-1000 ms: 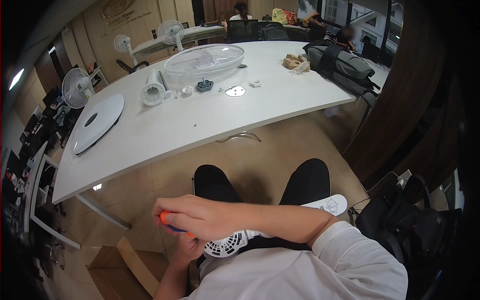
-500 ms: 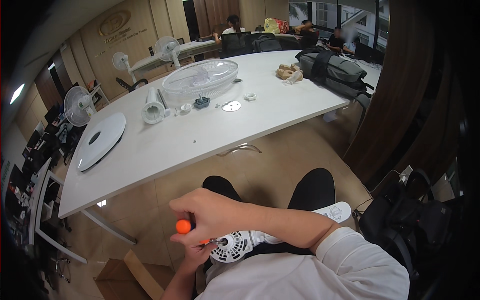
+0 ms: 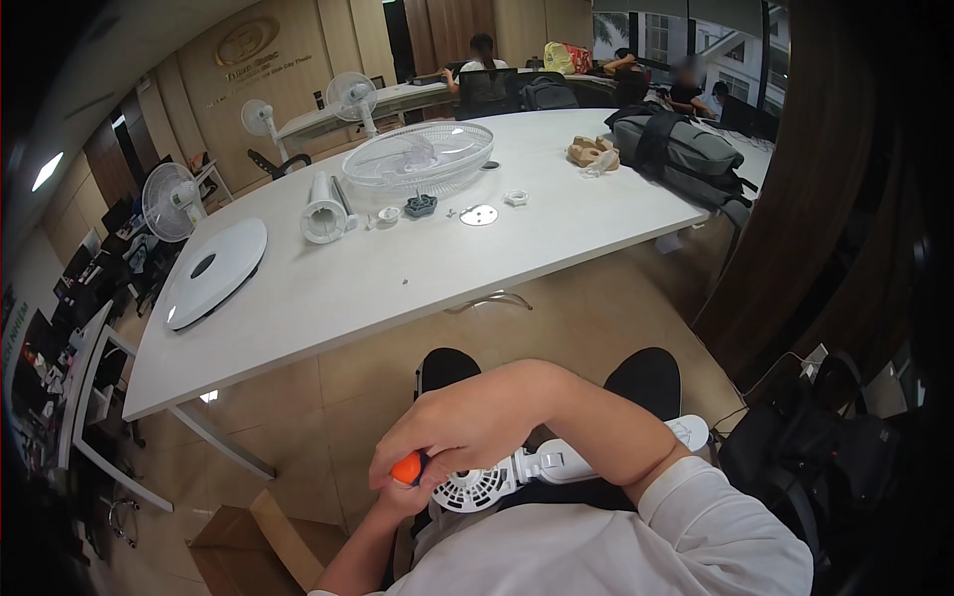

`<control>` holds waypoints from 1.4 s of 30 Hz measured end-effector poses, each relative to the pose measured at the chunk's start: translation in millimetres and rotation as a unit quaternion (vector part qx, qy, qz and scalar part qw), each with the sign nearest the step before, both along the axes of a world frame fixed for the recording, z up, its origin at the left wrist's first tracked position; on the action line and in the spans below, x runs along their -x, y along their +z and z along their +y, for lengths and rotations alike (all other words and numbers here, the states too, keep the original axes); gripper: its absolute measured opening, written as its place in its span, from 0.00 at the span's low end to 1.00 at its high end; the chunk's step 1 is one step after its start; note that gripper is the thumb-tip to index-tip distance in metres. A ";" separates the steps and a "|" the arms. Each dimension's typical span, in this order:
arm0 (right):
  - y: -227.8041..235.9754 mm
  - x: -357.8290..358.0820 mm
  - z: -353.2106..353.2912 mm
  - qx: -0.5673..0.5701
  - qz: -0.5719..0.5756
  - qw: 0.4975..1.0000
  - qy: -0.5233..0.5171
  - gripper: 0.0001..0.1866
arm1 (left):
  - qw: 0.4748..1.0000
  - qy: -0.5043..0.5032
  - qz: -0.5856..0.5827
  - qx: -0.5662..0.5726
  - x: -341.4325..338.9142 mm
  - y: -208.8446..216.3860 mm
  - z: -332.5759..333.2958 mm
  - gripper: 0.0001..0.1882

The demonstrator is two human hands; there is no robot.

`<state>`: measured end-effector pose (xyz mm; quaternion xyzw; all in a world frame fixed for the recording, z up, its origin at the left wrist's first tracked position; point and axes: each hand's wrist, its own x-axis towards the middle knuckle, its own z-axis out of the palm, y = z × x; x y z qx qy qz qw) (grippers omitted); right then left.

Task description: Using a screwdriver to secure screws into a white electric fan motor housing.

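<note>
A white fan body (image 3: pixel 542 465), its round slotted motor housing (image 3: pixel 475 489) toward the left, lies across my lap. My right hand (image 3: pixel 437 427) reaches over from the right, closed around a tool with an orange and dark blue handle (image 3: pixel 405 468). The handle's rounded orange end sticks out of the fist; the working end is hidden behind my fingers. Just below, my left hand (image 3: pixel 397 500) is closed at the left edge of the housing, under the right hand. What its fingers hold is covered.
The white table (image 3: pixel 358 308) ahead carries a fan cage (image 3: pixel 417 164), a white tube (image 3: pixel 323 214), a round base (image 3: pixel 219 273), small parts and a grey backpack (image 3: pixel 676 149). An open cardboard box (image 3: pixel 248 546) stands at lower left. Black bags (image 3: pixel 815 437) lie at right.
My right hand has moved right and closer over the motor housing with the tool. The metal part seen at the housing's centre is now covered. The whole view has shifted slightly.
</note>
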<state>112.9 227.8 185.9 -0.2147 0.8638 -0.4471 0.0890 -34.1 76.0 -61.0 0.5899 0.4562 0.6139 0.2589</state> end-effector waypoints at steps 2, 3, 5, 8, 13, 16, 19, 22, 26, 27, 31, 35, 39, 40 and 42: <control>4.5 -3.0 -10.2 -0.037 0.033 0.998 -0.041 0.16 | 1.000 -0.022 -0.007 0.019 2.8 -6.2 1.4 0.09; 6.7 -4.2 -16.1 -0.073 0.067 0.992 -0.083 0.13 | 0.998 -0.046 -0.014 0.038 5.0 -8.5 0.8 0.09; 14.1 -7.7 -26.4 -0.156 0.084 0.972 -0.157 0.11 | 0.994 -0.048 0.095 -0.020 10.0 -0.1 5.6 0.14; 17.9 -10.2 -36.0 -0.298 0.139 0.919 -0.218 0.11 | 0.982 -0.008 0.186 -0.041 2.5 10.0 2.5 0.18; 29.0 -2.7 -44.7 -0.425 0.158 0.878 -0.153 0.10 | 0.980 0.052 0.185 -0.048 6.0 1.1 -1.2 0.17; 39.8 -4.6 -37.0 -0.386 0.172 0.904 -0.068 0.09 | 0.996 -0.039 0.077 -0.022 6.0 -8.8 0.3 0.17; 47.4 -4.3 -43.0 -0.414 0.152 0.897 -0.036 0.06 | 0.989 0.020 0.135 -0.064 0.8 -3.0 6.6 0.18; 56.4 1.7 -56.6 -0.495 0.118 0.860 -0.033 0.06 | 0.991 0.025 0.132 -0.021 0.2 -1.7 6.5 0.18; 60.2 4.8 -53.1 -0.516 0.090 0.850 -0.059 0.05 | 0.991 -0.007 0.126 -0.041 1.6 9.2 3.9 0.19; 57.6 5.5 -52.9 -0.519 0.091 0.848 -0.063 0.04 | 0.992 -0.023 0.121 -0.022 3.0 5.4 1.7 0.19; 43.6 13.0 -57.6 -0.514 0.135 0.844 -0.067 0.04 | 0.993 0.035 0.111 -0.038 5.9 -14.4 5.2 0.16; 45.0 13.6 -60.8 -0.518 0.136 0.842 -0.072 0.04 | 0.991 0.036 0.123 -0.027 5.6 -14.8 5.5 0.15; 46.4 10.0 -58.5 -0.485 0.095 0.869 -0.029 0.04 | 0.990 0.026 0.141 -0.015 5.1 -13.3 4.8 0.14; 50.0 10.0 -60.4 -0.486 0.094 0.868 -0.035 0.04 | 0.989 0.022 0.145 -0.012 5.2 -12.9 4.4 0.13; 57.8 13.7 -65.4 -0.518 0.030 0.855 -0.010 0.03 | 0.988 0.011 0.154 -0.006 6.5 -11.8 4.6 0.13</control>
